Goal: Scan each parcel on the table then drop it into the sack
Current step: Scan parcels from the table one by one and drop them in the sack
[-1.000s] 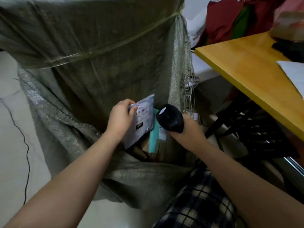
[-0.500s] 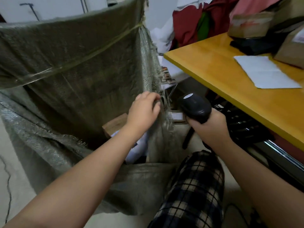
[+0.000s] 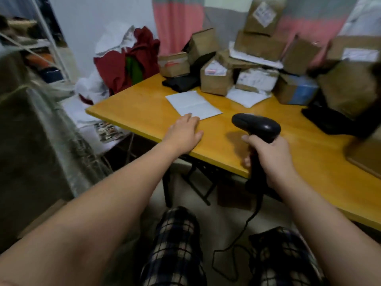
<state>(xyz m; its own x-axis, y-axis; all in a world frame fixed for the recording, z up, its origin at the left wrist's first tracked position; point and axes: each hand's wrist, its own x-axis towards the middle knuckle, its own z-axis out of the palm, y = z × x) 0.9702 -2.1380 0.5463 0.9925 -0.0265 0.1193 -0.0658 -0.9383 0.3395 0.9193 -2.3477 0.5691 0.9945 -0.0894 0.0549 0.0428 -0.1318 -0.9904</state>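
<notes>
Head camera view, looking down over a yellow wooden table (image 3: 144,112) used here as the landmark. Left hand (image 3: 182,132) lies palm down on the table near its front edge, fingers spread and holding nothing, its fingertips touching the near corner of a flat white envelope parcel (image 3: 192,105). Right hand (image 3: 272,155) is clenched around the handle of a black barcode scanner (image 3: 256,125), held upright just above the table's front edge, its head pointing toward the left hand; a black cable (image 3: 237,240) hangs from the handle to the floor below the table. Along the table's far side sits a blurred heap of brown cardboard parcels (image 3: 215,78), several with white labels, with a second flat white parcel (image 3: 246,97) lying in front of the heap. Left of the table, off its end, stands the grey-green woven sack (image 3: 33,137), its mouth out of frame. Under the table's front edge are the person's knees in dark plaid trousers (image 3: 175,244).
</notes>
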